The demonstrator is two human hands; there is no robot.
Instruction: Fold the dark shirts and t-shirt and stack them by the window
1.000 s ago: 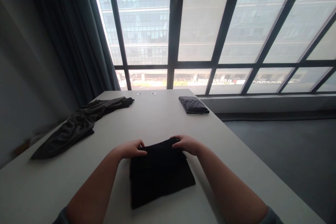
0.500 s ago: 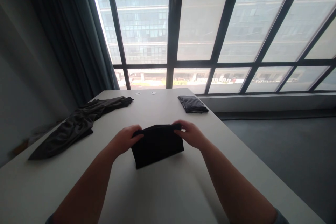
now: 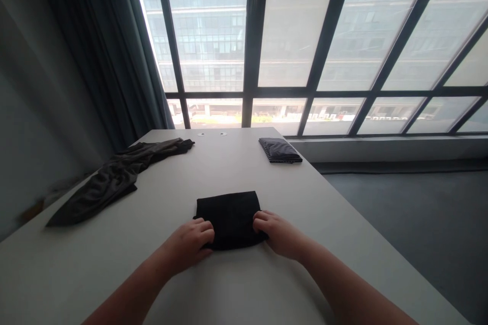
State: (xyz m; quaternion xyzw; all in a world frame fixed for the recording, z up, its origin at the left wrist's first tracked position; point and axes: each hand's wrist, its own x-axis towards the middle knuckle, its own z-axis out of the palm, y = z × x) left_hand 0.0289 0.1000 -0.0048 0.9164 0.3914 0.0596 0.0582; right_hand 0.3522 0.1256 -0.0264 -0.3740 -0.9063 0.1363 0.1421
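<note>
Grasping the folded black cloth (image 3: 231, 218) at its left side with the left hand (image 3: 192, 241) and at its right side with the right hand (image 3: 276, 231), with fingers curled over the edges, probably to hold the layers even. Laid at the near middle of the worktop (image 3: 229, 289), apparently for equal reach. Set well apart from the folded grey bundle (image 3: 284, 150) at far right and the crumpled dark garment (image 3: 110, 177) at left, presumably for handling room.
</note>
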